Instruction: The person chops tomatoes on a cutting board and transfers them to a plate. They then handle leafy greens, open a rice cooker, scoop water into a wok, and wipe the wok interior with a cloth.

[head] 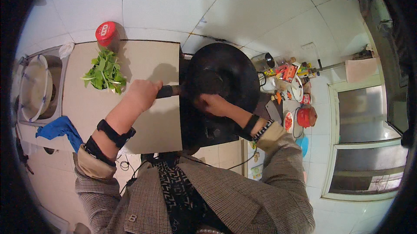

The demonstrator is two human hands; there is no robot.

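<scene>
A large black wok (234, 68) sits on the dark stove (211, 131) before me. Its handle (166, 91) points left over the pale countertop. My left hand (143, 93) is closed around the end of that handle. Over the near left part of the wok is my right hand (211, 103), its fingers curled and blurred by motion. Whether those fingers hold anything is hidden. The inside of the wok is dark, and I cannot make out any food in it.
Leafy greens (106, 71) and a red-lidded jar (107, 35) stand on the countertop (156, 123). At far left, a large basin (35, 87) is in the sink, near a blue cloth (63, 131). Rightward are a cleaver (273, 112), a plate of red pieces (288, 121) and a red pot (306, 116).
</scene>
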